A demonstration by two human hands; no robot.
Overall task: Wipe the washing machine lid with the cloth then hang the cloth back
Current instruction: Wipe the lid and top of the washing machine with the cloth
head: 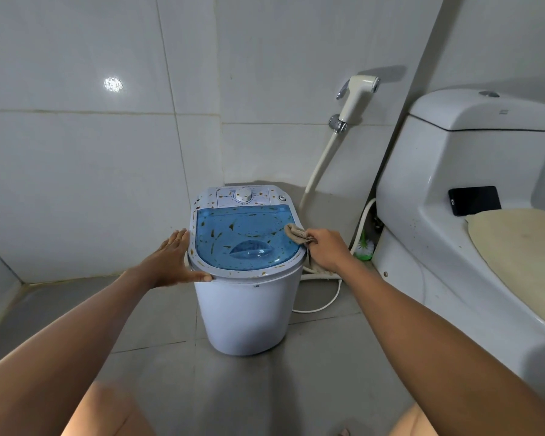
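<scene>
A small white washing machine stands on the grey floor in the corner. Its blue see-through lid is speckled with brown dirt, as is the white control panel with a dial. My left hand lies flat against the left rim of the machine, fingers apart, thumb along the front edge. My right hand grips a bunched beige cloth that rests on the lid's right edge.
A white toilet stands close on the right, with a black phone on its ledge. A bidet sprayer hangs on the tiled wall behind. A green toilet brush and a white cord lie on the floor beside the machine.
</scene>
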